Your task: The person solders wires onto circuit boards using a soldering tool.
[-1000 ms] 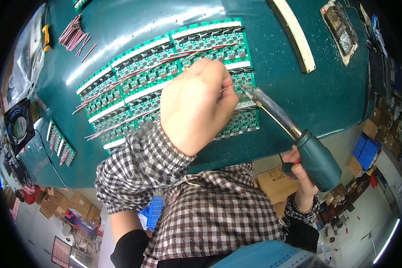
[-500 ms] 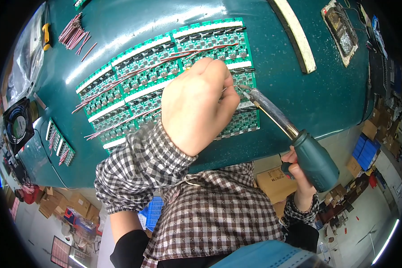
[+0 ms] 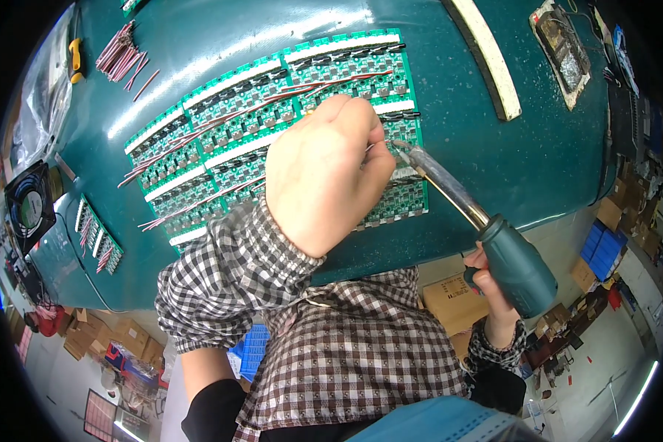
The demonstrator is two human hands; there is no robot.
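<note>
My left hand [image 3: 328,173] is over a block of green circuit boards [image 3: 236,114], its thumb and forefinger pinched together. A thin wire end shows at those fingertips; the rest is hidden behind the hand. My right hand [image 3: 491,283] is closed round a soldering iron [image 3: 519,267] with a thick green handle and a metal barrel. The iron's tip is at the boards' right side, right by the pinched fingers; exact contact is too small to tell. Red and white wires [image 3: 199,132] lie in rows along the boards.
A bundle of short wires [image 3: 118,53] lies at the far left, near a yellow-handled tool [image 3: 76,60]. On the left are a small wired board [image 3: 99,236] and a black fan [image 3: 31,208]. A pale foam-like strip [image 3: 486,59] and a soldering-iron stand [image 3: 563,55] are at the far right.
The soldering iron and my right hand have shifted very slightly. My left hand stays in nearly the same spot over the boards.
</note>
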